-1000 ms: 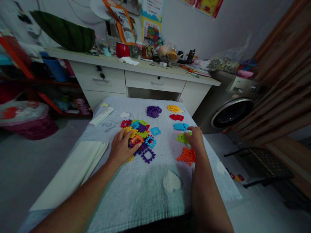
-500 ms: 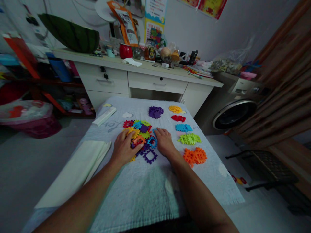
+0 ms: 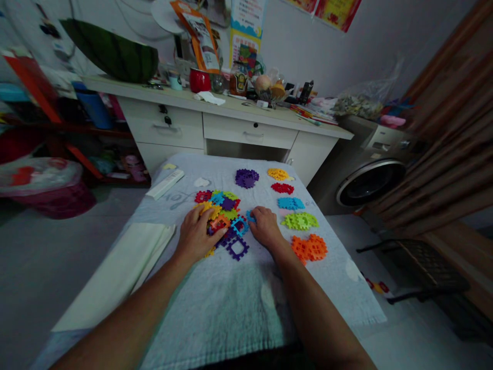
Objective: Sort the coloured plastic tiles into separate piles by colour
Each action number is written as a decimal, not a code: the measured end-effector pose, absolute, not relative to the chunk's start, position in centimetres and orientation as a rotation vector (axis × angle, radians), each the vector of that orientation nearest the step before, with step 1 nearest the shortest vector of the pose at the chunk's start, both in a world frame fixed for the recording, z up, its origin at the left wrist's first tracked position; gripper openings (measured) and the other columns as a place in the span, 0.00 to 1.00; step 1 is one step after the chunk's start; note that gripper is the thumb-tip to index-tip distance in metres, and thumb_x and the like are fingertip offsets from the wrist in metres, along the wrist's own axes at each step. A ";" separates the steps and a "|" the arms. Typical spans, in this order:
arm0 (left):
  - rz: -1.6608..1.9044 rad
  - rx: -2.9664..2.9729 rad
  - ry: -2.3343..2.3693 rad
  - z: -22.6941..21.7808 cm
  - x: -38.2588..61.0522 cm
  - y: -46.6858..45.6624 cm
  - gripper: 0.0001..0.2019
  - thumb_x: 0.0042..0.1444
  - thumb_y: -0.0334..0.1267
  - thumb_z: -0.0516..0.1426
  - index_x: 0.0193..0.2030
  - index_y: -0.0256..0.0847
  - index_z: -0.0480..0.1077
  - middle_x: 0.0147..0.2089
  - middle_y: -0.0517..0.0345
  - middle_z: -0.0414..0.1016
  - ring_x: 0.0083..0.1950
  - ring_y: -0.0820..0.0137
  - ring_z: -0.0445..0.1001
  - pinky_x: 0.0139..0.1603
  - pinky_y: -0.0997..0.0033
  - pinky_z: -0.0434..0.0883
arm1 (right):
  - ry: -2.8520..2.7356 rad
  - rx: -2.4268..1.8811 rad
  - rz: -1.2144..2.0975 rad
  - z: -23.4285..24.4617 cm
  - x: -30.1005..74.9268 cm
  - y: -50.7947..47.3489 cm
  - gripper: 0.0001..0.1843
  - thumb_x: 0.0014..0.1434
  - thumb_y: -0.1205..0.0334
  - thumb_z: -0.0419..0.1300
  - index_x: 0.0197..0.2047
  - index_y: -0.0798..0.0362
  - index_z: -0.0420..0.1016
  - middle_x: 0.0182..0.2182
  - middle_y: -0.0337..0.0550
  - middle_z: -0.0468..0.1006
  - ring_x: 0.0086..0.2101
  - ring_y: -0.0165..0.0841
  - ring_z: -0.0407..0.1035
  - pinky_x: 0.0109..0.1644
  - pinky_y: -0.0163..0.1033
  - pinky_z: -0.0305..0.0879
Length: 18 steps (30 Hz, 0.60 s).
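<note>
A mixed heap of coloured interlocking plastic tiles (image 3: 222,210) lies on a light towel-covered table (image 3: 231,303). My left hand (image 3: 196,235) rests on the heap's near left side, fingers curled over an orange tile (image 3: 219,223). My right hand (image 3: 265,227) sits at the heap's right edge, its fingertips pinching a blue tile (image 3: 250,216). To the right lie sorted groups: purple (image 3: 247,178), yellow (image 3: 278,174), red (image 3: 282,188), blue (image 3: 290,203), green (image 3: 300,221) and orange (image 3: 310,247). A purple square frame tile (image 3: 237,247) lies between my hands.
A folded white cloth (image 3: 127,264) lies at the table's left edge and a white remote (image 3: 165,184) at the far left. Behind stand a cluttered white desk (image 3: 231,123) with a watermelon (image 3: 111,51), a washing machine (image 3: 365,169) and a dark chair (image 3: 427,272).
My right hand left the green and orange groups at the right, crossed to the heap's right edge and closed on a blue tile. My left hand stayed on the heap.
</note>
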<state>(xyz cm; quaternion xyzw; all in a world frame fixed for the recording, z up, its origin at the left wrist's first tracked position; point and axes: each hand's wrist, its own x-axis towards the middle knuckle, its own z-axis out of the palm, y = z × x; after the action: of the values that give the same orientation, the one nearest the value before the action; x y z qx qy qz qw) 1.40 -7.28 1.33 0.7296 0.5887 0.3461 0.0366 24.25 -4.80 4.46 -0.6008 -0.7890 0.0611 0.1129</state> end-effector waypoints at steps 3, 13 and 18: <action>1.055 2.238 1.817 1.2 1.3 -7.2 0.27 0.53 0.55 0.58 0.57 0.44 0.65 0.63 0.46 0.61 0.65 0.51 0.61 0.64 0.48 0.60 | -2.306 -1.767 0.134 4.5 24.4 -4.7 0.12 0.66 0.58 0.53 0.48 0.52 0.72 0.49 0.48 0.74 0.48 0.40 0.65 0.51 0.42 0.56; 1.033 2.259 1.818 1.2 1.4 -7.2 0.27 0.54 0.54 0.58 0.58 0.45 0.65 0.63 0.45 0.61 0.64 0.51 0.61 0.63 0.46 0.61 | -2.151 -1.756 0.018 5.8 26.2 -3.1 0.17 0.68 0.60 0.46 0.38 0.54 0.74 0.38 0.49 0.76 0.41 0.37 0.66 0.48 0.39 0.56; 1.027 2.270 1.805 1.2 1.3 -7.2 0.27 0.54 0.55 0.57 0.58 0.44 0.65 0.64 0.45 0.61 0.65 0.50 0.61 0.64 0.47 0.60 | -1.866 -1.743 0.020 8.8 30.8 -1.0 0.19 0.67 0.57 0.46 0.32 0.54 0.74 0.31 0.46 0.75 0.34 0.35 0.66 0.40 0.37 0.58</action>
<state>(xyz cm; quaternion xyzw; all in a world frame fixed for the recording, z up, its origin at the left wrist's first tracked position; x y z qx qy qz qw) 1.28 -7.24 1.16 0.7374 0.5863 0.3338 0.0325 30.80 -0.96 8.76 -0.6532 -0.6994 0.0074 0.2900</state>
